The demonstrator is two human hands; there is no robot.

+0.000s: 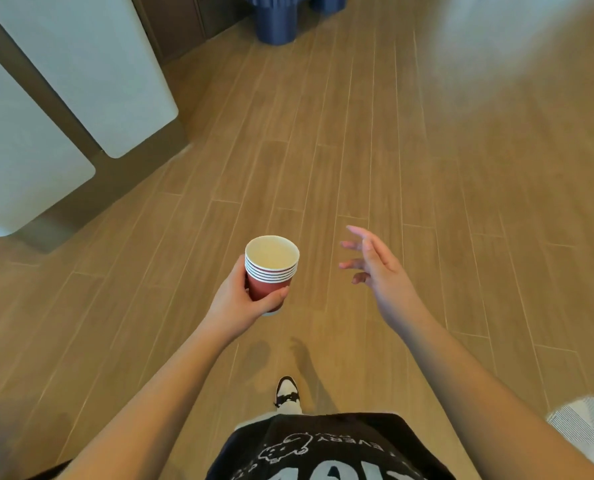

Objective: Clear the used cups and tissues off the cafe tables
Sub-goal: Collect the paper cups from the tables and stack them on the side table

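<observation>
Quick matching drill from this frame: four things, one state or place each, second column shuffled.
1. left hand
2. right hand
3. stack of red paper cups
4. blue fluted base

A. upright, carried above the wooden floor
B. fingers spread, holding nothing
C. standing on the floor at the top of the view
D. grips the cups

Pairs: 1-D, 2-B, 3-A, 4-C

Left hand (235,299) grips a nested stack of red paper cups (271,271), upright, above the wood-plank floor (410,150). Right hand (378,271) spread, holding nothing.
</observation>
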